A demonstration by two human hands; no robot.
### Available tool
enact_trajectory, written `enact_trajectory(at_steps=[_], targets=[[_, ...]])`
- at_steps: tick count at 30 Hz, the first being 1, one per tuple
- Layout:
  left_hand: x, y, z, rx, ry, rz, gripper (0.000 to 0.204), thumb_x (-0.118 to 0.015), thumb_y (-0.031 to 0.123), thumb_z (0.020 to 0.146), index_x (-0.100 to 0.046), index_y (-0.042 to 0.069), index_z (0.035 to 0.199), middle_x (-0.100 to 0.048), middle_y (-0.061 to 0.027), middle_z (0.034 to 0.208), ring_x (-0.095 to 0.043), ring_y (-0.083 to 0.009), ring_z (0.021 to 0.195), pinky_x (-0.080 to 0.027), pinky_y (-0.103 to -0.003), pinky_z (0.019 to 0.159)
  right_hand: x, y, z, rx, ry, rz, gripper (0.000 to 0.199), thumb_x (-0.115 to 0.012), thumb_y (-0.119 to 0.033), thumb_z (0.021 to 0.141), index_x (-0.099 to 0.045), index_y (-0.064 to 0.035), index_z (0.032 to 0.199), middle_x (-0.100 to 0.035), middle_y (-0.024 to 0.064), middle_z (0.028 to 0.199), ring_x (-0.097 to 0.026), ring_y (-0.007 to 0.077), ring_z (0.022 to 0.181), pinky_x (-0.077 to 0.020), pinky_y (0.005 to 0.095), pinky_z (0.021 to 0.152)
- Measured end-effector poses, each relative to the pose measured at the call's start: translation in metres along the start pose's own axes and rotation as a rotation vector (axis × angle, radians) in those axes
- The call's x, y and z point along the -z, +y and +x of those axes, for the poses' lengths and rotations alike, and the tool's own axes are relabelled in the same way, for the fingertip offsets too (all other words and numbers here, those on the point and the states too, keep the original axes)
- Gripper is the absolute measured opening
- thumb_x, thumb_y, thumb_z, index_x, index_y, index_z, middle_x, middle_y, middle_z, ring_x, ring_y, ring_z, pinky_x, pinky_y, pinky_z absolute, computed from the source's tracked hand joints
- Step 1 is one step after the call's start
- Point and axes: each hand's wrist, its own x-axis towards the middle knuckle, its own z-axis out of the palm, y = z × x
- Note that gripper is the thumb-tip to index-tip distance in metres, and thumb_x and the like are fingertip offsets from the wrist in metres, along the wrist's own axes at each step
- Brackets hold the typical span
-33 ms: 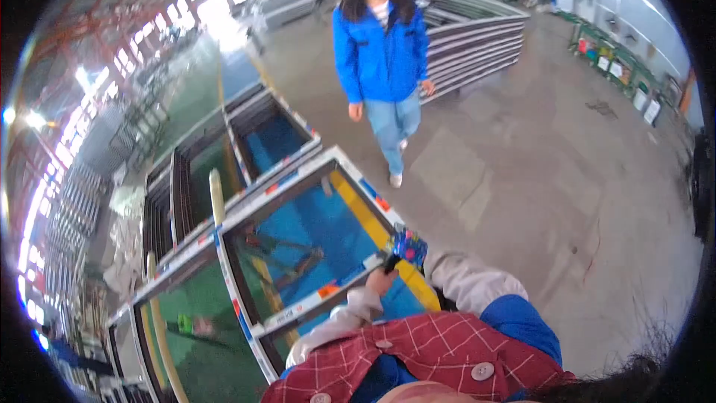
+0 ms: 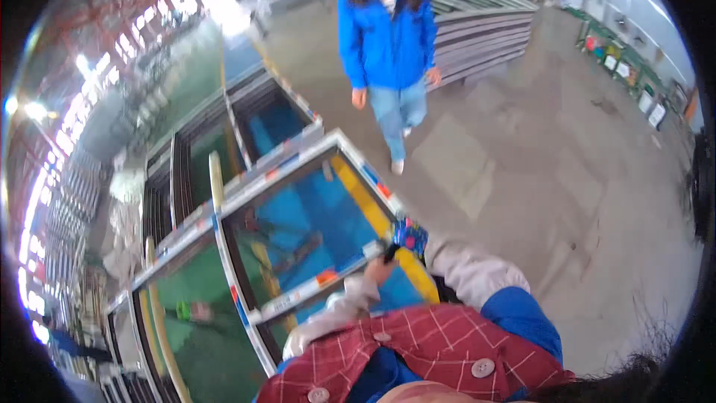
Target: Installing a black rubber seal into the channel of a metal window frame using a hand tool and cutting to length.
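Note:
In front of me lies a large whitish-grey frame (image 2: 365,172) with crossbars and blue and orange-red stickers. My left hand (image 2: 379,272), under a pale sleeve, is closed around a small black handle (image 2: 391,252) near the frame's right side. What the handle belongs to is too small to make out. Right beside it, my right hand (image 2: 410,234) wears a multicoloured patterned glove and looks curled at the frame's right edge. Its fingers and anything in them are blurred.
A person in a blue jacket (image 2: 388,45) stands on the floor beyond the frame. More stacked frames (image 2: 481,45) are behind them; another stack (image 2: 175,179) adjoins mine at the far left. Pale padded posts (image 2: 216,179) stick up there. A green rack (image 2: 615,56) lines the right wall.
The view has shifted slightly, so the person in blue sits a little higher and farther right. Both my hands stay at the frame's right side.

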Motion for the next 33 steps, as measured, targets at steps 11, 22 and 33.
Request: enact_trajectory(at_steps=[11,22,33], targets=[[0.067,0.002,-0.052,0.364,-0.12,-0.238,0.028,-0.066,0.031,0.082,-0.063,0.003,0.086,-0.058,-0.0059,0.056,-0.059,-0.0157,0.05,-0.045,-0.033,0.046,0.0,0.015,0.017,0.25,-0.176,-0.168,0.016,-0.054,-0.013,0.082,-0.061,-0.0094,0.096,-0.061,0.0094,0.094,-0.059,0.0284,0.09,-0.0487,0.0423,0.075],[0.03,0.004,-0.039,0.706,0.345,-0.838,0.02,-0.071,0.011,0.076,-0.061,-0.007,0.078,-0.06,-0.0079,0.061,-0.059,-0.0142,0.047,-0.048,-0.026,0.04,-0.001,0.013,0.016,0.84,0.376,-0.396,0.023,-0.053,-0.014,0.081,-0.059,-0.01,0.102,-0.057,0.0055,0.081,-0.056,0.0231,0.081,-0.0453,0.0394,0.072],[0.024,0.032,-0.05,0.694,0.426,-0.964,0.018,-0.071,0.007,0.076,-0.061,-0.007,0.082,-0.063,-0.011,0.071,-0.062,-0.0163,0.055,-0.052,-0.029,0.045,-0.006,0.01,0.012,0.691,0.117,-0.435,0.033,-0.052,-0.009,0.08,-0.056,-0.0077,0.112,-0.058,0.0088,0.102,-0.055,0.0258,0.098,-0.0432,0.0385,0.089]])
